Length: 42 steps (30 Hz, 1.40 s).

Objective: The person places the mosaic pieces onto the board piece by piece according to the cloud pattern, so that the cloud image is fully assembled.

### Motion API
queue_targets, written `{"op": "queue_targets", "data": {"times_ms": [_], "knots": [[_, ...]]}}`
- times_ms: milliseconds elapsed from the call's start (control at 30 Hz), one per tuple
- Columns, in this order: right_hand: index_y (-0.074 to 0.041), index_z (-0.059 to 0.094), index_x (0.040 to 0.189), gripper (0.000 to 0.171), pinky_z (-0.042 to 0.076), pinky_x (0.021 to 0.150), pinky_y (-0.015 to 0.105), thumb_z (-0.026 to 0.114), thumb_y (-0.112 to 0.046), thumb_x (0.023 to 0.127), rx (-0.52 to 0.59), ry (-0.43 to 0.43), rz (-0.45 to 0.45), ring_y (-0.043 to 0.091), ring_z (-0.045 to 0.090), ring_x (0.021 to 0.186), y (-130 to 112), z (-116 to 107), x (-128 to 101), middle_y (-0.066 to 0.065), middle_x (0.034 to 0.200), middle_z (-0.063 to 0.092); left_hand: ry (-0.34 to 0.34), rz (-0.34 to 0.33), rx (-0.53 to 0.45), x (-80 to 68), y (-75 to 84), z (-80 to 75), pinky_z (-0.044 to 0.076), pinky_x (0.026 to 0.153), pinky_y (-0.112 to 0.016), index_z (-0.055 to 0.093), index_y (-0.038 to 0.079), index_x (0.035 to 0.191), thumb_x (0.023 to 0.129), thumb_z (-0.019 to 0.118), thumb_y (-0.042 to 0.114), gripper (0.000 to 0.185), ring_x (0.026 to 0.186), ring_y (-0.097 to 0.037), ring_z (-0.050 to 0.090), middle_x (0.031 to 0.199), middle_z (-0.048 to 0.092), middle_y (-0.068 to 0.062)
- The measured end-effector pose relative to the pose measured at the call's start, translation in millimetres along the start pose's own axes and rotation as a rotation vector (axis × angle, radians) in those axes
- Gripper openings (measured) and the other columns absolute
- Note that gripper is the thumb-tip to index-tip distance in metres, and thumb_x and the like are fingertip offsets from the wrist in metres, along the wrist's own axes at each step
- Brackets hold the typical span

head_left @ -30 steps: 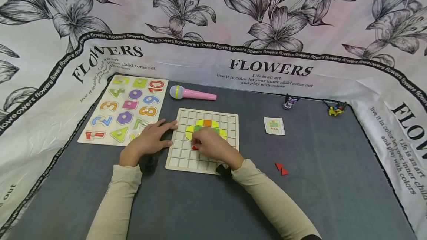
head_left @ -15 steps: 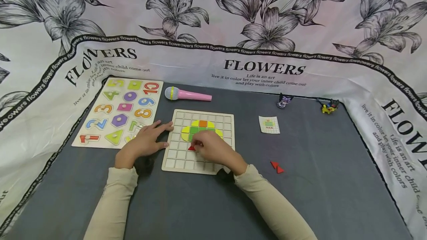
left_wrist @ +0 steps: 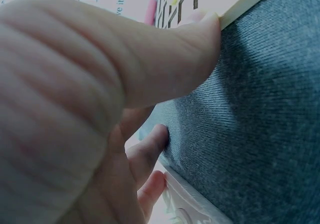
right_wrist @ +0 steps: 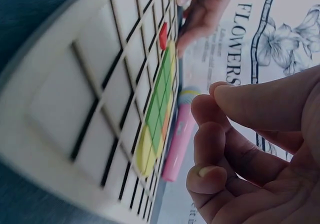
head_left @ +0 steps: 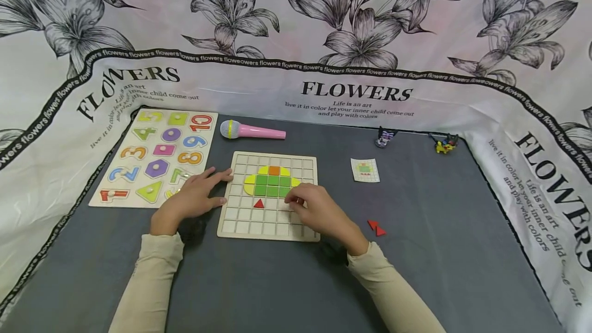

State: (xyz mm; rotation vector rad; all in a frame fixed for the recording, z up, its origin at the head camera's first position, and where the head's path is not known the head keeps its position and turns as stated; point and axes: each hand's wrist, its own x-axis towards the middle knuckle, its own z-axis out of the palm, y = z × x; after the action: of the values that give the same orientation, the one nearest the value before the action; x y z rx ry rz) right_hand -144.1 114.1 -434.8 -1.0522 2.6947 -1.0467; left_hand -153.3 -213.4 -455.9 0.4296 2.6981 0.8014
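In the head view, the left hand [head_left: 194,200] is resting at nine o'clock of the grid board [head_left: 240,225], its fingers lying straight with the tips touching the board's left edge. The right hand [head_left: 319,215] is hovering over the board's right part, at three o'clock of the red triangle [head_left: 259,203], its fingers loosely curled with nothing between them. The triangle is sitting in a cell just below the green and yellow pattern [head_left: 272,183] at the board's centre. Two more red pieces [head_left: 376,228] are lying on the grey bench [head_left: 453,240] at three o'clock of the board, well apart from it. A card [head_left: 365,170] is lying at two o'clock, a pink microphone [head_left: 252,130] at twelve, and a number puzzle [head_left: 157,155] at ten. In the left wrist view, the thumb [left_wrist: 165,59] is pressing against the board's [left_wrist: 250,1] edge, while the other fingers [left_wrist: 147,151] are lying on the bench [left_wrist: 260,134] near the puzzle's rim. In the right wrist view, the right hand's fingers [right_wrist: 210,134] are hanging curled and holding nothing above the board [right_wrist: 75,94]; the triangle [right_wrist: 163,35] is showing beyond the green pattern [right_wrist: 159,104], near the left hand [right_wrist: 200,14], with the microphone [right_wrist: 177,134] past the board's far edge.
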Motion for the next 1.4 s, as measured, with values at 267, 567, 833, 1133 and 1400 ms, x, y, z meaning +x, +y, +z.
{"op": "queue_targets", "data": {"times_ms": [267, 567, 833, 1133, 1400], "knots": [[-0.002, 0.078, 0.103, 0.012, 0.057, 0.077, 0.038, 0.072, 0.006, 0.096, 0.042, 0.071, 0.051, 0.017, 0.065, 0.088, 14.6, -14.2, -26.5, 0.005, 0.099, 0.074, -0.006, -0.011, 0.007, 1.4, 1.5, 0.2, 0.011, 0.124, -0.07, 0.046, 0.005, 0.162, 0.102, 0.075, 0.017, 0.067, 0.159, -0.051, 0.017, 0.167, 0.038, -0.024], [-0.004, 0.078, 0.111, 0.016, 0.053, 0.079, 0.043, 0.074, 0.003, 0.098, -0.026, 0.093, 0.162, 0.021, 0.065, 0.096, 38.2, -37.7, -67.3, 0.002, 0.108, 0.074, 0.0, 0.016, 0.01, -0.7, -0.4, 0.2, 0.013, 0.123, -0.071, 0.045, 0.004, 0.162, 0.102, 0.075, 0.019, 0.069, 0.158, -0.052, 0.018, 0.165, 0.041, -0.025], [-0.004, 0.078, 0.114, 0.02, 0.052, 0.085, 0.05, 0.076, 0.005, 0.096, -0.085, 0.142, 0.243, 0.028, 0.064, 0.104, 53.3, -57.8, -98.9, 0.004, 0.111, 0.073, 0.013, 0.032, 0.004, -1.6, -2.0, 1.4, 0.013, 0.123, -0.071, 0.047, 0.003, 0.16, 0.102, 0.074, 0.016, 0.065, 0.158, -0.052, 0.019, 0.166, 0.04, -0.024], [-0.004, 0.078, 0.107, 0.016, 0.05, 0.083, 0.052, 0.083, -0.003, 0.092, -0.156, 0.178, 0.338, 0.031, 0.064, 0.098, 66.3, -73.2, -121.9, 0.009, 0.105, 0.074, 0.005, 0.007, 0.01, -0.3, -1.2, -0.7, 0.012, 0.124, -0.07, 0.046, 0.004, 0.161, 0.102, 0.074, 0.017, 0.066, 0.159, -0.051, 0.017, 0.167, 0.039, -0.023], [-0.009, 0.072, 0.089, 0.014, 0.044, 0.073, 0.042, 0.085, -0.006, 0.09, -0.188, 0.123, 0.355, 0.019, 0.054, 0.08, 78.6, -68.1, -130.7, 0.0, 0.084, 0.063, 0.006, 0.02, 0.01, -1.3, -1.2, -0.3, 0.013, 0.123, -0.071, 0.046, 0.003, 0.161, 0.103, 0.074, 0.017, 0.066, 0.158, -0.051, 0.018, 0.167, 0.039, -0.024]]}}
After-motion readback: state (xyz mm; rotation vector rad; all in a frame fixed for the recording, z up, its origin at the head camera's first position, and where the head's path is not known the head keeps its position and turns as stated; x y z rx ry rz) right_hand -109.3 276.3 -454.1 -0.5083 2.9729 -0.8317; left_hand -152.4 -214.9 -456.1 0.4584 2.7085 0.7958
